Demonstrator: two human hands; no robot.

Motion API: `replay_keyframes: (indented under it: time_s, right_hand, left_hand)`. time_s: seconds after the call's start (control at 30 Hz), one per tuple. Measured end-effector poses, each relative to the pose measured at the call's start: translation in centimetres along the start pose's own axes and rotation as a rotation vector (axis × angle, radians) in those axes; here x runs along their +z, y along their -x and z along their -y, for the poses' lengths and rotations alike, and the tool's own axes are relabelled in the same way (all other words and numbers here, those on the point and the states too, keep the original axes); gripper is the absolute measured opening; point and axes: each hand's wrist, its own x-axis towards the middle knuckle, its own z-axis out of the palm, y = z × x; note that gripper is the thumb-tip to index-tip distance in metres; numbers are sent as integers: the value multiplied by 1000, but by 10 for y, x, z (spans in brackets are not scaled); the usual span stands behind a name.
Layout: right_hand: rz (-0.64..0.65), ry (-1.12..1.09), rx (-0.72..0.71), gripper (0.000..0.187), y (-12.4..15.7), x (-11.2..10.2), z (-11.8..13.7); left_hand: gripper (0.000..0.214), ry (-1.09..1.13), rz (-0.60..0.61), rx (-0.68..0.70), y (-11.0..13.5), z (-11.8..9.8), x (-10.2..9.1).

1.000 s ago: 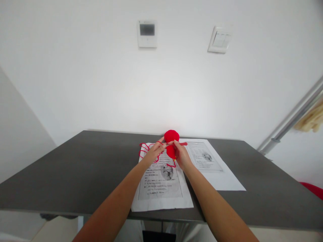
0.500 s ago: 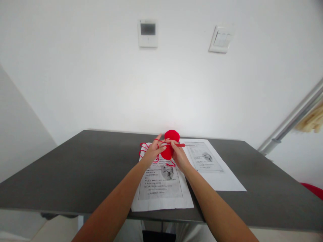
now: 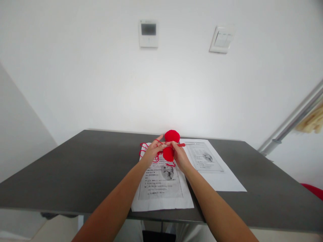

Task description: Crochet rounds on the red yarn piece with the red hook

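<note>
My right hand (image 3: 179,156) is closed on a crochet hook (image 3: 181,145), whose red handle and thin metal shaft point off to the right. With thumb and fingers my left hand (image 3: 152,151) pinches the upper edge of a red crochet piece (image 3: 168,154); that piece hangs between both hands. Red yarn (image 3: 143,147) runs over the raised left index finger and trails in loops to the left. Just behind the fingertips stands a red ball of yarn (image 3: 172,135). Fingers hide the hook's working end and the stitches.
Under my hands lies a printed sheet (image 3: 161,203) with a picture; another printed sheet (image 3: 219,181) is to its right. Both rest on a dark table (image 3: 101,168) against a white wall (image 3: 161,84). A grey pipe (image 3: 297,119) slants at the right.
The crochet piece has shifted slightly down and right and hangs more narrowly. My left thumb has come closer to my right fingertips. The hook's shaft tilts up a little more.
</note>
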Motion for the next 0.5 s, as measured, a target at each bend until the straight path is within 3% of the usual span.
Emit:
replay_keyframes:
  time_s: [0.13,0.27,0.5]
  right_hand:
    - [-90,-55,16,39,-4,-7,2]
    - [-209,-151,-18,41,-10,-20,11]
    - [-440,-242,-99,40,-16,-45,23]
  left_hand:
    - [46,-28,-98,-6,-2,-4,-4]
    - [44,-70,-236,14,-6,-6,-12]
    - [29,-223,-621,167,-19,-12,-42]
